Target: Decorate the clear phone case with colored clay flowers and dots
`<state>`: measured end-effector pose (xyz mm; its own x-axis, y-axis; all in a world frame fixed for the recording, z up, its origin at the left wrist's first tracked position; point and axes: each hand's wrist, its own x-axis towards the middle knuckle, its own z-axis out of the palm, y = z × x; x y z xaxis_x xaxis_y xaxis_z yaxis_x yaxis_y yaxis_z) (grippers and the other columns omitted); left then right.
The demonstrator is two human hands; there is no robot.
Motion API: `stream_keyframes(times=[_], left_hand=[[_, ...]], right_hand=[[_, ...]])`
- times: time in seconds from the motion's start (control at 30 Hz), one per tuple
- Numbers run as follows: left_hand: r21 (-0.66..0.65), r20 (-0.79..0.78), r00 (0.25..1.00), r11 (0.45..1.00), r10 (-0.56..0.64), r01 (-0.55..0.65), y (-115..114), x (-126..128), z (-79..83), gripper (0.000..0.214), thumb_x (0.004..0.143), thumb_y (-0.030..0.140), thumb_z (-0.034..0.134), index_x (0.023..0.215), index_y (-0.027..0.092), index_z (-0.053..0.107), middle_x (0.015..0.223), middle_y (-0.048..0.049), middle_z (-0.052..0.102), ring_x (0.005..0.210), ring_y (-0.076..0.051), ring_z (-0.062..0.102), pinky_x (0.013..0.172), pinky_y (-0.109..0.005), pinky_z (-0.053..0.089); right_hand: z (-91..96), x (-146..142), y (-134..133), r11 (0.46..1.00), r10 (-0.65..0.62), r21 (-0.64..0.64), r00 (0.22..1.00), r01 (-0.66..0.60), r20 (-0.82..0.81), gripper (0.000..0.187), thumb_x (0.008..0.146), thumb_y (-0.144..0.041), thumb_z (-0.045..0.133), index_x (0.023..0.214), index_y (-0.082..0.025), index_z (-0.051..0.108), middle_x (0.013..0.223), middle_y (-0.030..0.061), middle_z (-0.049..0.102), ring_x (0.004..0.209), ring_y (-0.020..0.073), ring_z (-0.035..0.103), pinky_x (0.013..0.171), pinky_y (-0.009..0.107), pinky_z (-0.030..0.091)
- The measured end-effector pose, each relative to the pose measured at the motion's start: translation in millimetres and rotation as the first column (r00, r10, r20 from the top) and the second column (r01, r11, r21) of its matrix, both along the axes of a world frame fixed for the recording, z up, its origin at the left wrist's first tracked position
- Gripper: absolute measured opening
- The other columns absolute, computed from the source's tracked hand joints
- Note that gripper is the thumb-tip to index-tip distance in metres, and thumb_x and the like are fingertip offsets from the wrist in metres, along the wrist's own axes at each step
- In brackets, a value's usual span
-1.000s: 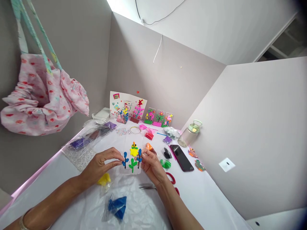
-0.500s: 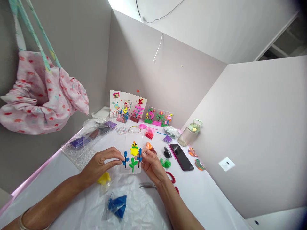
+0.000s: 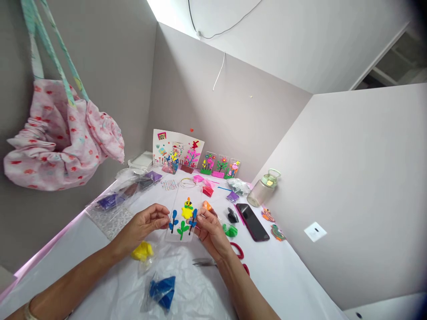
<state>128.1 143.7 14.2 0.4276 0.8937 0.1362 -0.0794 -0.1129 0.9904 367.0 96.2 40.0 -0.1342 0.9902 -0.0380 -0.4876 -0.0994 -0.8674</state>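
Head view. A clear case [image 3: 183, 218] bearing small clay figures (a yellow chick at the top, two blue sprigs and a green one beneath) sits just below the centre of the frame, lifted off the desk [image 3: 287, 275] and tilted with its decorated face toward the camera. The left hand [image 3: 144, 227] pinches its left edge between thumb and fingertips; the right hand [image 3: 211, 232] pinches the right edge in the same way. Gripping by the edges leaves the raised figures untouched, and the tilt probably serves inspection of that face.

Directly beneath the case lies crumpled clear wrapping [image 3: 190, 284], which appears to shield the white surface. On it, toward the lower left, rest a bag of yellow clay [image 3: 143, 251] and a bag of blue clay [image 3: 163, 290], both within easy reach of the left hand. To the right of the right hand lie a lump of green clay [image 3: 230, 230], red-handled scissors [image 3: 239, 251], a black lump [image 3: 232, 215] and a dark phone [image 3: 252, 221]; orange clay [image 3: 207, 205] shows just above the right fingers.

Further up the frame, bags of purple clay [image 3: 110, 201] line the left edge of the desk, and a lidded jar [image 3: 264, 189] stands by the right partition. Decorated cases [image 3: 220, 164] and a picture card [image 3: 176, 149] lean upright against the back wall, apparently on display. A pink cloth bag [image 3: 63, 133] hangs at the upper left.
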Motion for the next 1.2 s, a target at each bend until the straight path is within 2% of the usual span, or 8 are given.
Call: stream_keyframes(times=[0.17, 0.43, 0.63, 0.8, 0.9, 1.0, 1.13, 1.2], left_hand=[[-0.034, 0.018, 1.0, 0.999, -0.024, 0.024, 1, 1, 1.0, 0.045, 0.08, 0.059, 0.08, 0.102, 0.02, 0.07, 0.09, -0.0057, 0.075, 0.087, -0.023, 0.073, 0.087, -0.04, 0.061], [-0.023, -0.025, 0.998, 0.998, 0.058, -0.059, 1, -2, 8.3, 0.056, 0.086, 0.074, 0.064, 0.098, 0.021, 0.078, 0.083, -0.0041, 0.069, 0.082, -0.022, 0.07, 0.085, -0.039, 0.063], [0.012, -0.118, 0.985, 0.992, 0.129, -0.129, 18, 1, -4.2, 0.058, 0.082, 0.073, 0.065, 0.094, 0.018, 0.078, 0.083, -0.0045, 0.07, 0.074, -0.02, 0.068, 0.076, -0.035, 0.061], [0.126, -0.253, 0.954, 0.983, 0.16, -0.131, 27, -1, -15.3, 0.054, 0.088, 0.069, 0.06, 0.095, 0.017, 0.076, 0.084, -0.0047, 0.074, 0.066, -0.017, 0.064, 0.07, -0.034, 0.055], [0.234, -0.335, 0.916, 0.961, 0.222, -0.148, 27, -6, -14.9, 0.048, 0.094, 0.063, 0.054, 0.097, 0.02, 0.076, 0.088, -0.005, 0.076, 0.074, -0.02, 0.066, 0.077, -0.035, 0.052], [0.335, -0.382, 0.864, 0.92, 0.328, -0.202, 27, -11, -10.1, 0.041, 0.094, 0.058, 0.052, 0.096, 0.023, 0.074, 0.092, -0.0038, 0.076, 0.088, -0.023, 0.066, 0.081, -0.034, 0.049], [0.412, -0.399, 0.77, 0.847, 0.498, -0.335, 26, -19, -3.0, 0.033, 0.092, 0.053, 0.058, 0.081, 0.022, 0.055, 0.074, 0.0016, 0.057, 0.067, -0.018, 0.052, 0.066, -0.031, 0.039], [0.429, -0.398, 0.747, 0.828, 0.532, -0.361, 24, -23, 0.1, 0.034, 0.095, 0.051, 0.054, 0.077, 0.024, 0.044, 0.069, 0.004, 0.048, 0.064, -0.017, 0.047, 0.064, -0.03, 0.036]], right_hand=[[-0.1, -1, -1, 1.0, -0.002, 0.016, 0.999, 0.001, 0.034, 0.036, 0.074, -0.039, 0.094, 0.088, -0.021, 0.066, 0.084, 0.0004, 0.075, 0.076, 0.0153, 0.073, 0.076, 0.027, 0.058], [-5.7, -7, -2, 0.999, 0.034, 0.01, 0.984, -0.037, 0.173, 0.038, 0.071, -0.043, 0.094, 0.087, -0.019, 0.068, 0.079, 0.0005, 0.072, 0.075, 0.017, 0.072, 0.075, 0.03, 0.059], [-17.0, -12, 1, 1.0, 0.014, 0.007, 0.95, -0.017, 0.311, 0.039, 0.073, -0.05, 0.089, 0.088, -0.019, 0.071, 0.081, 0.0024, 0.074, 0.076, 0.0186, 0.073, 0.076, 0.033, 0.059], [-16.1, 4, 8, 0.991, -0.131, 0.093, 0.891, 0.1, 0.435, 0.038, 0.078, -0.054, 0.081, 0.09, -0.02, 0.07, 0.086, 0.0053, 0.077, 0.069, 0.0172, 0.07, 0.066, 0.03, 0.055], [-11.0, 13, 10, 0.971, -0.231, 0.169, 0.836, 0.167, 0.497, 0.034, 0.083, -0.053, 0.074, 0.081, -0.02, 0.066, 0.072, 0.0024, 0.073, 0.055, 0.0131, 0.059, 0.054, 0.025, 0.044], [-4.8, 16, 9, 0.951, -0.302, 0.232, 0.778, 0.206, 0.55, 0.032, 0.087, -0.051, 0.069, 0.078, -0.021, 0.065, 0.057, -0.0024, 0.064, 0.047, 0.0116, 0.047, 0.051, 0.025, 0.036], [3.5, 13, 3, 0.936, -0.343, 0.281, 0.72, 0.211, 0.603, 0.037, 0.089, -0.051, 0.067, 0.067, -0.023, 0.058, 0.052, -0.0042, 0.055, 0.048, 0.0121, 0.04, 0.052, 0.027, 0.032], [6.5, 10, 0, 0.927, -0.364, 0.309, 0.698, 0.211, 0.616, 0.039, 0.088, -0.049, 0.069, 0.064, -0.023, 0.052, 0.055, -0.0052, 0.051, 0.052, 0.0121, 0.039, 0.054, 0.027, 0.032]])
